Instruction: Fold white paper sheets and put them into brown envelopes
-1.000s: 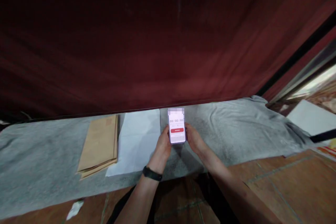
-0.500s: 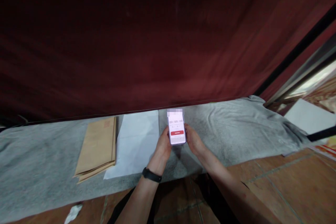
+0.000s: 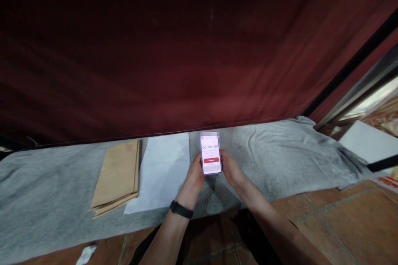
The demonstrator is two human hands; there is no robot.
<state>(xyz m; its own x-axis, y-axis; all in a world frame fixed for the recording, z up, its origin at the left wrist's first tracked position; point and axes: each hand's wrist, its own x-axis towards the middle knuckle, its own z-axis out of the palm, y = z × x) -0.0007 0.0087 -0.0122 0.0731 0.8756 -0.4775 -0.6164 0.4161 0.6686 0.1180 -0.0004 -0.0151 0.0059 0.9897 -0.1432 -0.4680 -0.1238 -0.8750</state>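
Observation:
I hold a smartphone (image 3: 211,154) upright in front of me with both hands. Its lit screen shows a row of zeros like a timer and a red button below. My left hand (image 3: 194,174), with a black band on the wrist, grips the phone's left edge. My right hand (image 3: 229,169) grips its right edge. Both hands hover above a grey cloth (image 3: 280,157) spread on the floor.
A stack of brown paper envelopes (image 3: 118,176) and a white sheet (image 3: 161,169) lie on the grey cloth to my left. A dark red curtain (image 3: 186,49) hangs behind. Reddish floor tiles (image 3: 342,219) lie in front; a white board (image 3: 367,140) sits far right.
The phone and both hands have dropped slightly in view and shifted a little to the right. The grip is unchanged.

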